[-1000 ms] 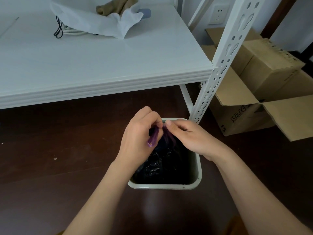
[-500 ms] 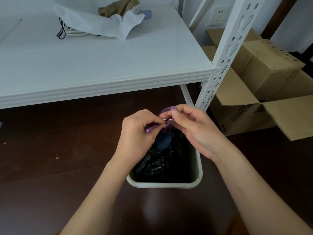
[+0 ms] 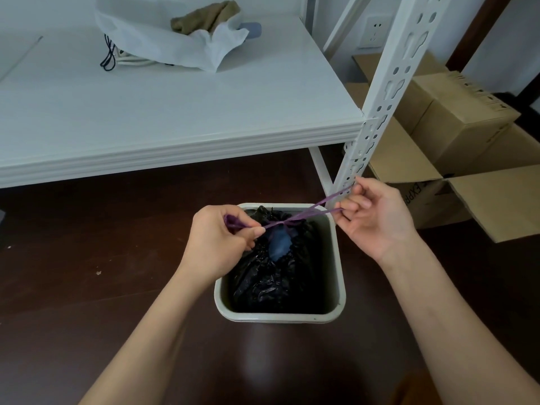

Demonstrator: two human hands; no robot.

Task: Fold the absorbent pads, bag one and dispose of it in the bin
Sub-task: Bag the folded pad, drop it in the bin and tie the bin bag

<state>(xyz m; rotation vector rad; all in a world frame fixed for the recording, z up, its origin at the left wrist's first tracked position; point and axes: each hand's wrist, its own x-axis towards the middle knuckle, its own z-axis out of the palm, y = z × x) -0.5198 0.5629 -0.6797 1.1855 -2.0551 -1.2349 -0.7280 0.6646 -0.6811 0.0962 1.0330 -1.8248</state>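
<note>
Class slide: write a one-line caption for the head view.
Both hands, left hand and right hand, pull purple drawstrings tight on the black bag in the bin.

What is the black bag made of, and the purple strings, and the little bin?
The black bag looks like thin glossy plastic film: it crinkles and glints. The purple strings seem to be plastic drawstring tape, flat and stretched taut between the left hand and right hand. The bin looks like hard, smooth plastic, pale grey-green, with a rounded moulded rim, though painted metal can't be ruled out.

Black bag [image 3: 271, 276] in grey bin [image 3: 336, 258], neck cinched by taut purple drawstring [image 3: 304, 214], blue showing.
</note>
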